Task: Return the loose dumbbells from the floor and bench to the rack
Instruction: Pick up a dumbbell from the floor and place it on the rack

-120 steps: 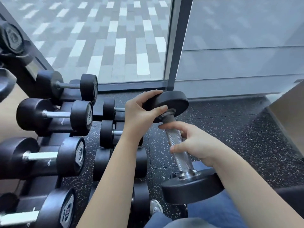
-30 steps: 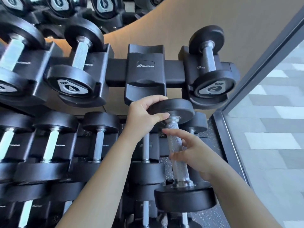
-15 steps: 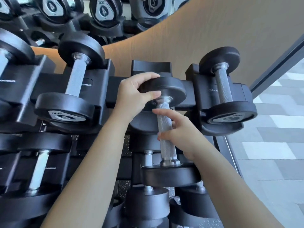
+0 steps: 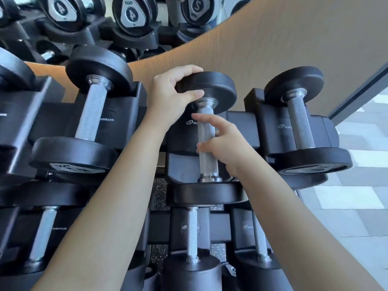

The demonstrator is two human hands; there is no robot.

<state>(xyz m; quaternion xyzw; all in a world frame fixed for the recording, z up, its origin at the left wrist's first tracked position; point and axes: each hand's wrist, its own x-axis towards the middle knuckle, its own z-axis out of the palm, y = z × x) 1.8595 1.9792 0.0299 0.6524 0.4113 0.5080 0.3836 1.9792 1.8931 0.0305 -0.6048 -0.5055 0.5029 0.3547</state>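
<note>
Head view: one rack (image 4: pixel 241 122), three dumbbells in full view on its upper row. The carried dumbbell (image 4: pixel 206 141) is over the middle cradle (image 4: pixel 180 164), apart from the left neighbour (image 4: pixel 90 114) and the right neighbour (image 4: pixel 298 122). The left hand (image 4: pixel 172 97) grips its far head, and the right hand (image 4: pixel 226 143) curls loosely round the handle.

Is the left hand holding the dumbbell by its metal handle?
No, the left hand grips the upper head of the dumbbell, not its handle.

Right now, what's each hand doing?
Left hand: grips far head of the black rubber-headed, steel-handled dumbbell.
Right hand: curled loosely round its knurled handle, index finger raised.
</note>
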